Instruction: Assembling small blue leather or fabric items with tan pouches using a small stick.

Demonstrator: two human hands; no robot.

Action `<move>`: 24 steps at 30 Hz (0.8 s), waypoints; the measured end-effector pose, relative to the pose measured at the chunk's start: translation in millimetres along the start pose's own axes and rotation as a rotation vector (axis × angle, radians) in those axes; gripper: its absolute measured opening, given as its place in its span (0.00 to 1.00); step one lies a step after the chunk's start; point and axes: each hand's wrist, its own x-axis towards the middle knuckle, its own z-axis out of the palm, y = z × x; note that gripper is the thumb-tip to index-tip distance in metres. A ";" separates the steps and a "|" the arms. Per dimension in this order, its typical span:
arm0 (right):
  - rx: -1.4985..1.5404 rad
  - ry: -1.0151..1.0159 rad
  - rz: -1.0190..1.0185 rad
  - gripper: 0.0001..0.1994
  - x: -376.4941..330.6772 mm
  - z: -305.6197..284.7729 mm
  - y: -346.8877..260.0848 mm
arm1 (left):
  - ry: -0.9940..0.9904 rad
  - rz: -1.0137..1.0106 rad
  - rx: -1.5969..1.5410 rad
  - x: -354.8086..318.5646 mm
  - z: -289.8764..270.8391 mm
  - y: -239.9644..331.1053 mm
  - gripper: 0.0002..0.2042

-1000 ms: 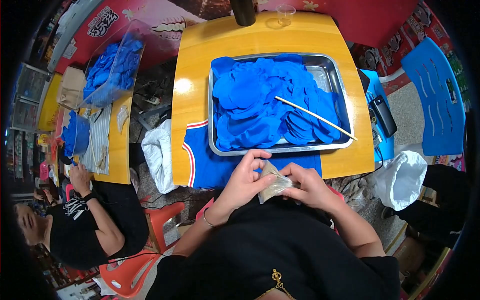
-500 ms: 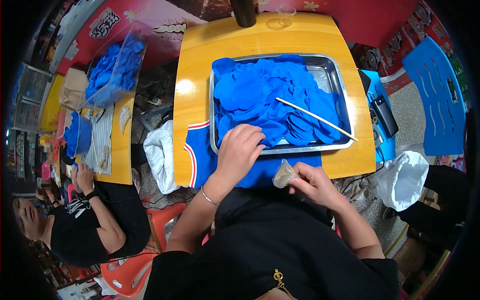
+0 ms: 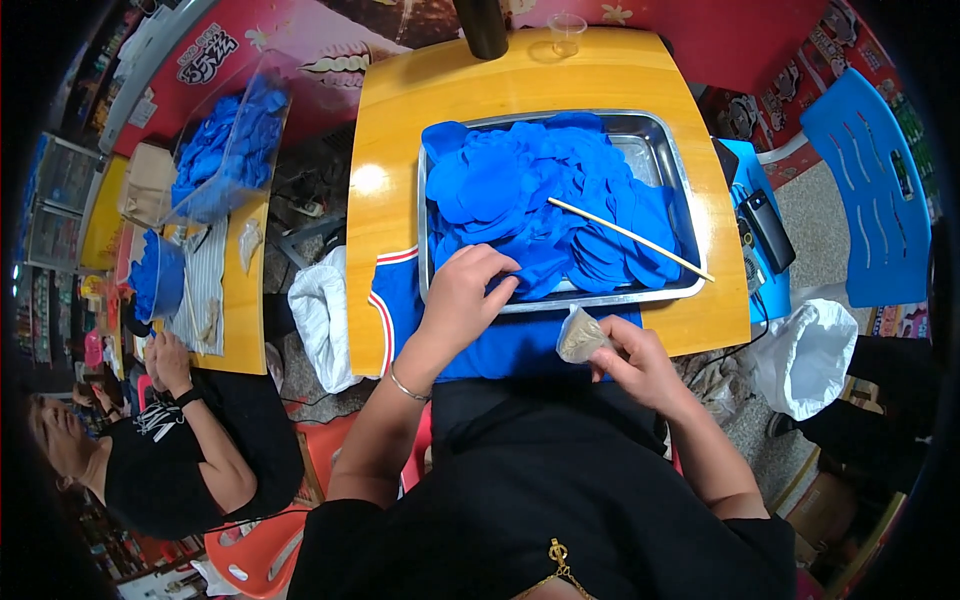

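Observation:
A shallow metal tray [image 3: 690, 215] on the table holds a heap of thin blue rounded pieces [image 3: 490, 185], which look like cloth or balloons. My left hand [image 3: 465, 300] is over the tray's near left rim, its fingers bent against the heap and the thumb apart from them; nothing shows between. A small clear plastic bag [image 3: 580, 338] with something beige inside is pinched in my right hand [image 3: 635, 362], just in front of the tray. Across the heap lies a thin wooden stick [image 3: 635, 240], its end resting over the right rim.
Under the tray, a blue garment with striped trim [image 3: 397, 295] covers the yellow table's near edge [image 3: 700, 340]. A clear cup [image 3: 567, 35] stands at the far side. To the left, a co-worker [image 3: 200, 440] sits near a bin of blue pieces [image 3: 230, 145]. A white sack [image 3: 805, 360] is at right.
My left hand has shifted slightly left, with the thumb now further from the fingers. The right hand has turned a little and carried the plastic bag slightly right.

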 end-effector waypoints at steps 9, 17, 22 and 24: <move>-0.396 -0.035 -0.303 0.06 19.7 5.3 -31.1 | 0.012 -0.277 -0.293 -5.2 -3.8 42.8 0.05; -0.315 0.014 -0.265 0.06 25.8 8.9 -23.3 | 0.036 -0.326 -0.374 -11.6 -6.1 49.3 0.04; -0.263 0.025 -0.248 0.06 27.0 10.0 -22.9 | 0.032 -0.314 -0.409 -13.8 -3.1 51.2 0.04; -0.335 0.097 -0.229 0.06 27.2 9.0 -28.0 | 0.025 -0.308 -0.401 -14.0 -2.8 51.4 0.04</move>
